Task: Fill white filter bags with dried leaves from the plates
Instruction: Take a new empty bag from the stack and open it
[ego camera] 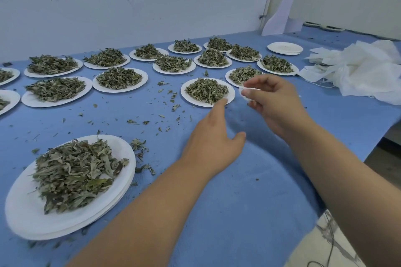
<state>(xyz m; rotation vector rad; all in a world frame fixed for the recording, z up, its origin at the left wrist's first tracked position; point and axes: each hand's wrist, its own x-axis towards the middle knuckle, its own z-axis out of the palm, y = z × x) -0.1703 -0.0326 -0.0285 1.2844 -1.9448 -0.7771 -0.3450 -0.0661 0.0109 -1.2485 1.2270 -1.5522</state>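
- White plate (pixel 23 219) near the left is holding dried leaves (pixel 73 173).
- Left hand (pixel 213 138) is hanging open, one fingertip at a middle plate's (pixel 186 95) rim.
- Right hand (pixel 275 104) is pinching a small filter bag (pixel 243 93) beside that plate.
- More bags (pixel 358 71) are lying piled on the blue cloth (pixel 238 180), far right.

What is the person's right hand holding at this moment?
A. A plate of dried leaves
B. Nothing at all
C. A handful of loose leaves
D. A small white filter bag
D: the right hand pinches a small white filter bag between its thumb and its curled fingers, above the blue cloth.
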